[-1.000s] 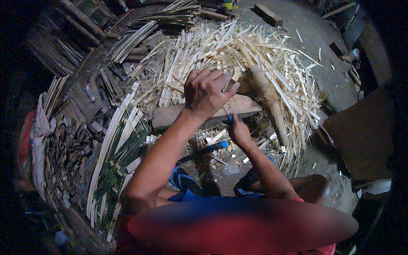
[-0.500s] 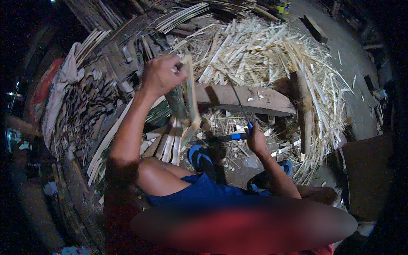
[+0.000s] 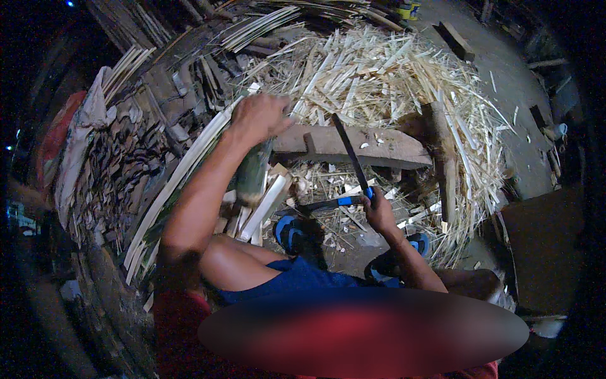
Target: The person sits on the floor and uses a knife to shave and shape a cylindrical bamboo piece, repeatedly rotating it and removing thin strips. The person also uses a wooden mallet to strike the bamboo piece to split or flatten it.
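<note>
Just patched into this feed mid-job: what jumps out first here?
The big pale heap of split bamboo strips fills the top centre, behind a flat wooden chopping plank. The right hand grips a long dark blade with a blue handle, tip over the plank. The left hand holds a green bamboo piece upright.

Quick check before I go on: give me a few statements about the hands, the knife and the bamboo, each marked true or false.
1. The left hand grips a green bamboo piece. True.
2. The right hand is empty. False: it holds a long knife by its blue handle.
3. The knife blade points up over the wooden chopping plank. True.
4. The pile of pale bamboo splits lies behind the person. False: it lies ahead, beyond the plank.
5. The person is barefoot. False: blue sandals are on the feet.
</note>
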### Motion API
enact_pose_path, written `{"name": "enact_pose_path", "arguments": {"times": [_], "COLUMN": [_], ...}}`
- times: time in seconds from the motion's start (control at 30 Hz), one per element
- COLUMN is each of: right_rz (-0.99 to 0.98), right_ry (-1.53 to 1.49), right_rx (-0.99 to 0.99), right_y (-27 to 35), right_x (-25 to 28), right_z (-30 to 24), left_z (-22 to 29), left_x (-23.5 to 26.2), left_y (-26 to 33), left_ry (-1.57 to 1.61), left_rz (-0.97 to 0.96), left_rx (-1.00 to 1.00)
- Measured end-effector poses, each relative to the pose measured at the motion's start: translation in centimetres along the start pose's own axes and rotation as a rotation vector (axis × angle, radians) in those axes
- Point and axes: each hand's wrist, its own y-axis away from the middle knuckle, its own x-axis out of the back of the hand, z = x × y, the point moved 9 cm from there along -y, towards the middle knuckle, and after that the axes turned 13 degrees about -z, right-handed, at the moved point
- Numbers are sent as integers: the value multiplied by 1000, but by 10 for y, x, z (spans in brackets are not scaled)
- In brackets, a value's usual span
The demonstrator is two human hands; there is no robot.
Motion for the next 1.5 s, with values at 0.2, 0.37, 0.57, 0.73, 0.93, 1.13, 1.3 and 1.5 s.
{"name": "enact_pose_path", "arguments": {"times": [0.2,0.37,0.57,0.73,0.93,1.13,1.3,1.5], "right_rz": [205,277,358,388,266,205,202,159], "right_ry": [-192,-304,-239,-126,-34,-29,-12,-4], "right_rx": [122,87,97,168,223,201,275,228], "right_y": [23,45,76,101,107,94,83,70], "right_x": [69,116,160,187,187,171,166,152], "right_z": [-15,-18,-54,-118,-153,-153,-162,-148], "left_z": [98,183,194,224,222,206,200,192], "left_x": [123,104,49,-25,-27,-15,-17,-44], "left_y": [-3,-30,-35,-47,-12,-7,-7,-19], "left_ry": [215,239,898,1299,1029,1022,929,1028], "left_rz": [643,777,1012,239,394,467,448,342], "left_rx": [-212,-319,-479,-546,-653,-601,-512,-496]}}
